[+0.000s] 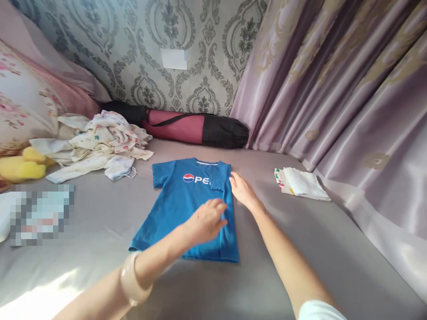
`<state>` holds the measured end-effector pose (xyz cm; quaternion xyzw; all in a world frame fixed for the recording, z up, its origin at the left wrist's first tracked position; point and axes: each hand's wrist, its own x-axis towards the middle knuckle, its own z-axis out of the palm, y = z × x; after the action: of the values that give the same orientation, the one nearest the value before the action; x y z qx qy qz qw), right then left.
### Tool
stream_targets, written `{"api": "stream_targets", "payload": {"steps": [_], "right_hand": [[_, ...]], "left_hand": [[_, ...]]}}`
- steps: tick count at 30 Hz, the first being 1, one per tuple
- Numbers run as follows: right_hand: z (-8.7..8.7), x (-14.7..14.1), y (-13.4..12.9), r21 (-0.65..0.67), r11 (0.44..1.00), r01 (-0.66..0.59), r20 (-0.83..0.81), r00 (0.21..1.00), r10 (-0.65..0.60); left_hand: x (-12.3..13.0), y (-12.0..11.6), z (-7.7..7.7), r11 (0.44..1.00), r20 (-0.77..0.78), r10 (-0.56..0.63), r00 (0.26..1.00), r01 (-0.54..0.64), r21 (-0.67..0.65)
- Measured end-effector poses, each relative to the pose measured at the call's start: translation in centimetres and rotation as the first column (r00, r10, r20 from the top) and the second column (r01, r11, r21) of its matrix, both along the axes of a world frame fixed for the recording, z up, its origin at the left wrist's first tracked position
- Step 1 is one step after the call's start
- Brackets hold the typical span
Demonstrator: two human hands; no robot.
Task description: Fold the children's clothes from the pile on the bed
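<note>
A blue T-shirt (180, 213) with a round logo and the letters "PE" lies front up on the grey sheet. Its right side is folded inward, and that sleeve lies over the chest, covering the rest of the lettering. My left hand (207, 221) is over the folded strip, thumb and fingers apart, holding nothing; whether it touches the cloth I cannot tell. At the shirt's upper right edge is my right hand (243, 190), fingers stretched out along the fold and nothing gripped. A pale bangle (133, 280) circles my left forearm.
Rumpled baby clothes (106, 138) are heaped at the back left, near a yellow plush toy (25, 166) and a floral pillow (26, 98). A maroon and black rolled bag (180, 126) lies along the wall. Folded white cloth (303, 182) rests at right, beside the curtain (320, 84).
</note>
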<state>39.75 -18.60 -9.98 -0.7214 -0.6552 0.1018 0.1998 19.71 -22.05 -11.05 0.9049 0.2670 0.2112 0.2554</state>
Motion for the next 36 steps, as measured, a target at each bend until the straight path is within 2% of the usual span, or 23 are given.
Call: {"api": "stream_targets", "payload": {"steps": [1,3,5,7,9,11,14,19,23,26,30,33,36], "right_hand": [[-0.3,-0.3,1.3,0.001,1.0,0.002,0.018,1.0,-0.002],[-0.9,-1.0,3.6,-0.022,1.0,-0.001,0.064,0.998,0.002],[-1.6,-1.6,5.5,-0.013,1.0,0.002,0.131,0.991,-0.001],[-2.6,-1.8,7.0,0.026,0.999,0.019,0.198,0.98,-0.023],[-3.8,-1.7,8.2,-0.014,0.999,0.037,0.22,0.975,-0.033],[-4.9,-1.3,8.9,-0.121,0.992,0.046,0.199,0.98,-0.021],[-5.8,-0.7,9.5,-0.199,0.979,0.038,0.154,0.988,-0.007],[-4.3,0.6,9.4,-0.195,0.981,0.021,-0.013,1.0,-0.024],[-3.3,-0.2,8.3,-0.076,0.997,0.019,0.022,1.0,-0.018],[-4.0,-2.3,7.4,-0.043,0.998,-0.054,0.154,0.986,0.06],[-5.5,-4.5,7.0,-0.19,0.977,-0.099,0.213,0.967,0.139],[-5.2,-4.3,7.2,-0.194,0.973,-0.125,0.138,0.979,0.153],[-3.8,-3.2,6.9,-0.148,0.984,-0.097,-0.051,0.995,0.09]], "left_hand": [[-0.4,-1.9,0.0,0.997,-0.071,-0.068,0.995,0.071,0.039],[-1.1,-4.9,0.0,0.99,-0.189,-0.112,0.976,0.126,0.064],[-1.4,-6.6,-0.3,0.988,-0.245,-0.125,0.961,0.144,0.059],[-1.6,-7.2,-0.9,0.988,-0.261,-0.131,0.957,0.148,0.049],[-1.8,-7.3,-1.4,0.986,-0.257,-0.138,0.957,0.156,0.051],[-2.0,-7.2,-1.8,0.984,-0.247,-0.149,0.958,0.167,0.056],[-2.3,-7.1,-1.8,0.982,-0.229,-0.167,0.959,0.182,0.047],[-2.7,-6.9,-1.3,0.986,-0.19,-0.148,0.97,0.159,0.043],[-2.6,-6.6,-1.3,0.994,-0.154,-0.063,0.986,0.075,0.077],[-2.6,-6.1,-1.5,0.994,-0.13,0.031,0.991,-0.017,0.105],[-3.1,-5.1,-1.8,0.985,-0.101,0.115,0.988,-0.1,0.143],[-3.6,-4.4,-2.4,0.975,-0.052,0.165,0.985,-0.155,0.16],[-4.0,-4.0,-3.1,0.965,-0.001,0.199,0.98,-0.196,0.177]]}}
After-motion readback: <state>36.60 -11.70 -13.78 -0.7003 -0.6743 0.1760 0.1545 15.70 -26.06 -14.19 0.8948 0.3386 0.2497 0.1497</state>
